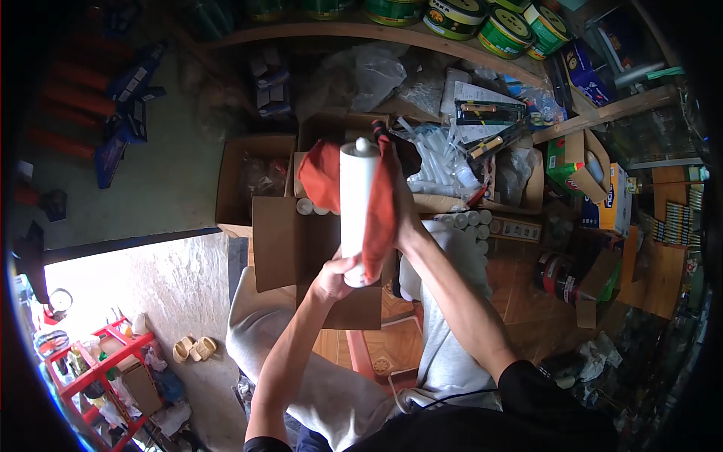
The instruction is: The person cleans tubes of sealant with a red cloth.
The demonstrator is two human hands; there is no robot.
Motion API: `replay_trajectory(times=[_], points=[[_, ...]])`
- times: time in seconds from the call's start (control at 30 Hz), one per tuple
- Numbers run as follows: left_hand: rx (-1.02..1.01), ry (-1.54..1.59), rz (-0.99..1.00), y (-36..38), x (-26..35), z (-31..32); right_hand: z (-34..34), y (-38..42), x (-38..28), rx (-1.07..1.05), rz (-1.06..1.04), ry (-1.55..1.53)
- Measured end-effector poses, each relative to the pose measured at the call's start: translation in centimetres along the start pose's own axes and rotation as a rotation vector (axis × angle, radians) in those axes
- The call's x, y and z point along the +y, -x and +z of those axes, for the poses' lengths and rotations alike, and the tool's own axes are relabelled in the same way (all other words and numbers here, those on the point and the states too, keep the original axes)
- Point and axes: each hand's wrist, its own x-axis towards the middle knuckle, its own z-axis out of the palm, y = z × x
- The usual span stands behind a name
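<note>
A white sealant cartridge (pixel 356 200) with a small nozzle stub on top stands nearly upright in front of me. My left hand (pixel 334 279) is closed around its lower end, thumb across the front. An orange-red cloth (pixel 322 177) is draped behind the cartridge and down its right side. On that right side my right hand (pixel 405 218) grips the cloth against the tube; its fingers are mostly hidden. Below, an open cardboard box (pixel 285 252) has its flaps spread, with white cartridge ends showing at its far edge.
More white cartridges (pixel 471 220) lie stacked beyond my right knee. Clear plastic nozzles (pixel 444 162) fill a bag at the back. Green-labelled tins (pixel 506 34) line the shelf above. A red rack (pixel 94 369) and yellow sandals (pixel 194 349) are at lower left.
</note>
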Motion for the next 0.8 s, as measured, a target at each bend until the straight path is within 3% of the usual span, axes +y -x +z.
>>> replay_trajectory(times=[0.03, 0.1, 0.17, 0.23, 0.3, 0.33, 0.4, 0.47, 0.57, 0.73, 0.8], points=[[0.084, 0.011, 0.055, 0.0, 0.1, 0.2, -0.5, -0.1, 0.4, -0.070, 0.125, -0.093], [0.284, -0.071, 0.145, -0.3, 1.3, 2.2, 1.6, 0.2, -0.2, -0.019, -0.111, 0.137], [0.299, -0.198, 0.155, -0.4, 1.2, 0.7, 2.1, 0.0, -0.2, 0.025, -0.277, 0.216], [0.254, -0.323, 0.124, -0.1, 1.4, 0.0, 2.1, -0.3, -0.3, 0.097, -0.306, 0.282], [0.147, -0.146, 0.042, 0.0, 1.4, 0.3, 1.6, -1.0, 0.1, 0.138, -0.367, 0.305], [0.094, -0.056, 0.001, 0.1, 1.2, 0.6, 0.0, -1.2, 1.1, 0.242, -0.163, 0.234], [0.139, 0.106, -0.073, 0.4, 0.6, 1.1, -0.7, -1.4, 1.2, 0.153, -0.110, 0.212], [0.066, 0.419, -0.187, 0.7, -0.1, 0.6, -2.2, -2.7, 2.3, 0.143, 0.065, -0.100], [-0.223, 0.701, -0.245, 0.6, -1.0, 1.7, -2.9, -0.3, 3.1, -0.189, -0.249, 0.218], [-0.181, 0.641, -0.226, 0.3, 0.4, 2.9, -3.4, -1.5, 1.0, -0.659, -0.049, -0.214], [-0.063, 0.532, -0.177, 0.4, 1.3, 3.2, -2.3, -0.4, 1.6, -0.266, -0.168, 0.053]])
